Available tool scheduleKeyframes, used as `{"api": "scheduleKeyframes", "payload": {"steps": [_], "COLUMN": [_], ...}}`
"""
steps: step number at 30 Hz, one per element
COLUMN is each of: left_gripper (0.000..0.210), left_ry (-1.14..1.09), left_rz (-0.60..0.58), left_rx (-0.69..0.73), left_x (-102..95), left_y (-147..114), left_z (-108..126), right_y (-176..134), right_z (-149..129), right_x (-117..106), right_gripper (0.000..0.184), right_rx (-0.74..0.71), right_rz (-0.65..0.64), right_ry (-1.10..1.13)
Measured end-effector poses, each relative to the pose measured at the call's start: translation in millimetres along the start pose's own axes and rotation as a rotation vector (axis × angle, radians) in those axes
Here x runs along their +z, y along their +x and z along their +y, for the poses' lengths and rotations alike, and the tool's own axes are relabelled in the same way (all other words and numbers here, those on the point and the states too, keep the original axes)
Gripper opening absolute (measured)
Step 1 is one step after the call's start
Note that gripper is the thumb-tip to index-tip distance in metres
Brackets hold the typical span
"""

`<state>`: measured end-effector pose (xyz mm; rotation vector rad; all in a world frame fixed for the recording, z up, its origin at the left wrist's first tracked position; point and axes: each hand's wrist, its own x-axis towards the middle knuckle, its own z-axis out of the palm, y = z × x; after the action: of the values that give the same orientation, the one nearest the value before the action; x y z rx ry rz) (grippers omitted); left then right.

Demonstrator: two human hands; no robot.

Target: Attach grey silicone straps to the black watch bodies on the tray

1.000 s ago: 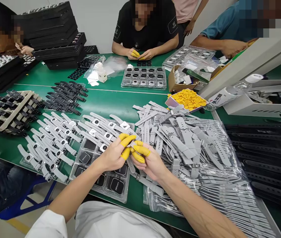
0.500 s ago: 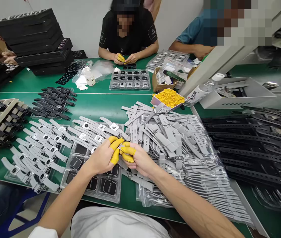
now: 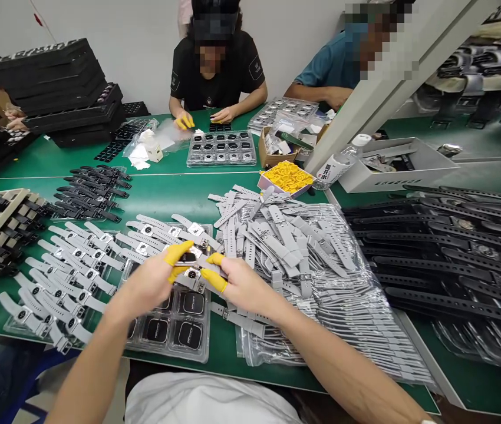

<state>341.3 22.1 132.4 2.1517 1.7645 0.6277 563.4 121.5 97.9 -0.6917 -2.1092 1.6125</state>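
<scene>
Over the clear tray (image 3: 206, 347) of black square watch faces, my left hand (image 3: 148, 285) grips a smartwatch case (image 3: 187, 257) between yellow-capped thumb and finger. Its dark screen faces up. My right hand (image 3: 246, 284), also in yellow finger cots, pinches a grey watch strap (image 3: 206, 264) at the right side of the case. Whether strap and case are joined is hard to make out. Just behind and left of my hands lie rows of grey-strapped watches (image 3: 91, 275). To the right, loose grey straps (image 3: 277, 235) are heaped on bagged ones (image 3: 343, 312).
Black straps (image 3: 454, 253) fill the right side. Behind the heap stand a box of yellow finger cots (image 3: 288, 176), a water bottle (image 3: 343, 162) and a white bin (image 3: 392, 176). Black trays (image 3: 51, 76) are stacked far left. A co-worker (image 3: 215, 76) sits opposite.
My hands have moved slightly apart from a tight pinch, and the watch's dark screen now shows between them. The co-worker opposite has separated their hands. The view has shifted a little.
</scene>
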Motion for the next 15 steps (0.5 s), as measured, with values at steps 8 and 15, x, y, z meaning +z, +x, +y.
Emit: {"api": "scheduleKeyframes", "payload": {"steps": [8,15], "left_gripper": [0.040,0.028], "left_ry": [0.338,0.078], "left_rz": [-0.211,-0.514], "left_rx": [-0.071,-0.474], "left_x": [-76.7,-80.8], "left_y": [-29.4,-39.8], "left_z": [-34.3,-86.5], "right_y": [-23.9,-34.3], "right_z": [-37.2,15.8], "right_x": [-41.6,-151.4], "right_gripper": [0.030,0.048], "right_rx": [-0.009,0.350], "right_rz": [0.044,0.357], "right_ry": [-0.455,-1.193]}}
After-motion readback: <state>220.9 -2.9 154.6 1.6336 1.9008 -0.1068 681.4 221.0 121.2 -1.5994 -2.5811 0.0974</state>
